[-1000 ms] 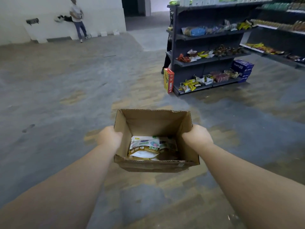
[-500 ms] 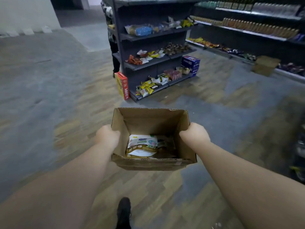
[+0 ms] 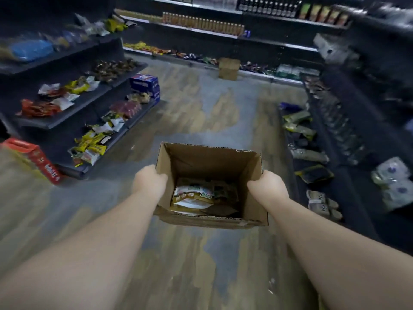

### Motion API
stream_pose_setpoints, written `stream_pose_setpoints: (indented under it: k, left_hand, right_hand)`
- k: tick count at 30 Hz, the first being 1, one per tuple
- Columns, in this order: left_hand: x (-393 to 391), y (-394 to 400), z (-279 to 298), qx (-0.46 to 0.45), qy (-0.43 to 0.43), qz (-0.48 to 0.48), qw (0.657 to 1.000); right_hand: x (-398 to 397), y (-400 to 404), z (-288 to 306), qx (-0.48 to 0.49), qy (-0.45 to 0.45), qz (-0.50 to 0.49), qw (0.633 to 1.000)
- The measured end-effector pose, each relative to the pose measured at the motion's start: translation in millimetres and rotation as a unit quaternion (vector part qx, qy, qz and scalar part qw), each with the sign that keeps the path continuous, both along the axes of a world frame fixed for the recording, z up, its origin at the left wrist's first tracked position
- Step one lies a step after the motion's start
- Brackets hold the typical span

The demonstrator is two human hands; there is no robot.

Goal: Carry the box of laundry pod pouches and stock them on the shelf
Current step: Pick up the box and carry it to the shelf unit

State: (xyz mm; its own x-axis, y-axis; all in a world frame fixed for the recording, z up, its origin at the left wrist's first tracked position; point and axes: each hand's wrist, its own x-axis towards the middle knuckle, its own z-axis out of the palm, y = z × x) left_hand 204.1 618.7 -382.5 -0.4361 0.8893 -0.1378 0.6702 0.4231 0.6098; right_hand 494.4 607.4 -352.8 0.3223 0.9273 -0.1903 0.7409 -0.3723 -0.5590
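Cardboard box of laundry pod pouches hung mid-carry, left hand and right hand curled over its side walls; shelving lay beyond the right fingers, awaiting stocking.

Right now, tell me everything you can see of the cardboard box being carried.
The cardboard box is brown corrugated card, open-topped, with no flaps showing and rough perforated rims. It is held level above the floor, in the aisle between the shelves. The left hand grips its left wall and the right hand its right wall, thumbs hooked over the rim. Inside lie pouches printed white, green and yellow, flat on the bottom, filling it only partly.
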Motion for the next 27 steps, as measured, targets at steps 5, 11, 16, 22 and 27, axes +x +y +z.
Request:
stream_pose_setpoints:
  k: [5,11,16,22,27]
  left_hand:
    - [49,87,-9,-0.009,-0.02,-0.067,0.997]
    - [116,203,-25,-0.023,-0.004,-0.116,0.993]
    - [166,302,-15,-0.035,0.012,-0.135,0.99]
    - [234,395,-2,-0.021,0.025,-0.198,0.98]
    - [301,463,-10,-0.019,0.031,-0.28,0.959]
  right_hand:
    - [45,55,-12,-0.002,-0.009,-0.067,0.998]
    - [105,149,-46,-0.021,0.007,-0.119,0.993]
    - [152,230,-47,-0.026,0.024,-0.139,0.99]
    - [206,292,-42,-0.006,0.038,-0.193,0.98]
    - [249,315,-48,-0.004,0.038,-0.28,0.959]
